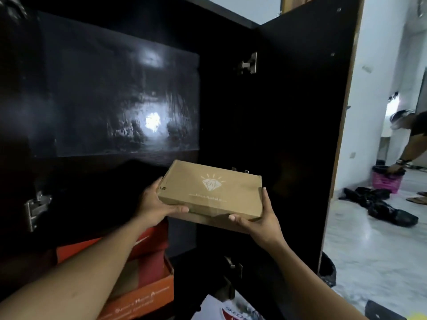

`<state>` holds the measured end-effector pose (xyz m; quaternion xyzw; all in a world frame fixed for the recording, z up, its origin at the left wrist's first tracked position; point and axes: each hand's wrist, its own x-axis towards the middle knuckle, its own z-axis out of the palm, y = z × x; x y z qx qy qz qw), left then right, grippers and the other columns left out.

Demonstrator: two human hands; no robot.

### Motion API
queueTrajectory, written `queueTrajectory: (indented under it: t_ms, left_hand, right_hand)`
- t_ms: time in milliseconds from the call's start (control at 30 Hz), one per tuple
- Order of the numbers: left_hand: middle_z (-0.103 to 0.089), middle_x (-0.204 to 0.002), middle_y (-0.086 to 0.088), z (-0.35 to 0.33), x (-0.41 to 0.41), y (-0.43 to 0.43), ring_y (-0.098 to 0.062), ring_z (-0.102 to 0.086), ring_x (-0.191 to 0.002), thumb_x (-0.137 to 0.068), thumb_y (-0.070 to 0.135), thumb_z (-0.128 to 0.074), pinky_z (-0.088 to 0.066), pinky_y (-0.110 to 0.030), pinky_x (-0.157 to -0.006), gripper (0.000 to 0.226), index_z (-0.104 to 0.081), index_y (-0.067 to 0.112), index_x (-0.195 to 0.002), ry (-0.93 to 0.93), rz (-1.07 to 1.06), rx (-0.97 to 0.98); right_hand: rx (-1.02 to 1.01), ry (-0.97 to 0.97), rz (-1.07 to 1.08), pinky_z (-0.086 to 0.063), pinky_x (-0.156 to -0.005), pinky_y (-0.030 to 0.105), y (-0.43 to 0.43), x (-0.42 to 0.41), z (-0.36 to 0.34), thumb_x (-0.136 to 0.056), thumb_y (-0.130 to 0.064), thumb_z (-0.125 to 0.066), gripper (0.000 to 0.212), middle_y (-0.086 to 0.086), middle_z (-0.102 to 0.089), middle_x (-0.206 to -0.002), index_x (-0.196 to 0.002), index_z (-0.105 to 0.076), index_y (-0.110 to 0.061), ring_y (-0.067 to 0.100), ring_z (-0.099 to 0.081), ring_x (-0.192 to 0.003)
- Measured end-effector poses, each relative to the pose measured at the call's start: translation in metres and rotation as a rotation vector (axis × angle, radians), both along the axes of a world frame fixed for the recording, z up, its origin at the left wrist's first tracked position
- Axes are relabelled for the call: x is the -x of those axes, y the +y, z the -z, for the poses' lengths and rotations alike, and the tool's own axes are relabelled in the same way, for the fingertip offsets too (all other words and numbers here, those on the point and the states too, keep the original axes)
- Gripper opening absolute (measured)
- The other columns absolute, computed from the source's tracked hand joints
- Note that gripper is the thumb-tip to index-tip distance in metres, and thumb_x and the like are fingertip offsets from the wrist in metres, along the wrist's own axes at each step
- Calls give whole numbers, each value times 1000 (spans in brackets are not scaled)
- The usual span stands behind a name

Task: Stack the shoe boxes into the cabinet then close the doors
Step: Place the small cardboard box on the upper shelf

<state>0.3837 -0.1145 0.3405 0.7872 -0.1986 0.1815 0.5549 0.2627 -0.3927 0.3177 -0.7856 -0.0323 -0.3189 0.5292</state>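
Observation:
I hold a flat brown cardboard shoe box point(211, 189) with a white diamond print on its lid, level, in front of the dark cabinet point(115, 93). My left hand point(156, 202) grips its left end and my right hand point(261, 219) grips its right front corner from below. Orange shoe boxes point(147, 271) are stacked inside the cabinet at the lower left, partly hidden behind my left forearm. The cabinet's right door point(300, 112) stands swung out, its metal hinge point(249, 63) showing.
A white printed box point(231, 310) lies at the bottom edge below my arms. Black bags point(381, 204) lie on the pale tiled floor at right. Another person point(411, 144) bends over a pink basket point(385, 179) far right.

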Motion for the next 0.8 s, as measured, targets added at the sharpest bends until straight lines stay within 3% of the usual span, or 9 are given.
queueTrajectory:
  t_ms: [67,167,267,333,500,567,667,733,800]
  left_hand:
    - [-71,-104,4,-6,-19,5,-5,-65,-89,-25,39,-102,-48,-13,-75,108,-62,19,-123,7,-33,-24]
    - [-69,-97,10,-2,-51,10,-5,-64,-87,-43,11,-100,-53,-23,-79,75,-59,35,-101,37,-68,-16]
    - [-65,-110,4,12,-80,12,-19,-63,-104,-47,11,-99,-49,-24,-84,92,-56,18,-128,78,-95,-23]
    - [-58,-123,2,17,-92,10,-17,-56,-112,-49,19,-99,-44,-26,-91,110,-44,12,-144,89,-126,-37]
    - [-51,-136,-13,14,-111,-13,-29,-53,-125,-60,34,-95,-45,-37,-104,100,-46,16,-146,71,-308,-66]
    - [-51,-134,-17,11,-113,-30,-33,-53,-125,-69,35,-89,-44,-37,-106,84,-52,16,-143,95,-320,-91]
    - [-55,-142,-15,9,-107,-57,-29,-53,-130,-86,33,-75,-42,-34,-108,63,-53,13,-142,137,-210,-57]
    - [-54,-144,-11,7,-96,-69,-24,-53,-131,-89,42,-70,-43,-32,-107,65,-50,15,-145,168,-121,-22]
    - [-49,-148,-6,8,-85,-77,-21,-50,-133,-80,57,-72,-42,-31,-107,85,-42,18,-150,226,-30,-17]
  right_hand:
    - [1,5,-11,-39,-74,-5,6,-27,-4,-61,-38,-93,92,-43,-41,-112,-119,-25,-63,-33,-45,-97]
    - [14,22,-16,-45,-88,7,12,-67,1,-55,-50,-93,98,-35,-49,-121,-121,-23,-68,-12,-54,-110]
    - [16,28,-9,-50,-96,24,14,-94,14,-51,-60,-91,102,-24,-55,-127,-134,-31,-61,-1,-56,-116]
    - [-9,43,16,-52,-97,27,14,-104,23,-51,-68,-86,100,-19,-57,-129,-135,-36,-52,3,-57,-117]
    - [2,64,143,-51,-103,44,14,-114,32,-55,-86,-71,111,-13,-47,-144,-149,-33,-41,14,-52,-129]
    - [8,56,185,-50,-103,42,18,-111,32,-62,-88,-62,107,-14,-41,-144,-151,-34,-34,14,-52,-126]
    - [12,44,172,-51,-98,33,26,-105,28,-81,-76,-51,82,-17,-44,-131,-148,-39,-32,11,-58,-115]
    - [4,52,146,-52,-88,24,23,-107,25,-88,-64,-53,68,-14,-50,-126,-146,-43,-30,8,-61,-107]
    - [-11,83,135,-49,-77,16,16,-114,20,-90,-54,-60,67,-8,-56,-121,-148,-40,-27,6,-62,-102]
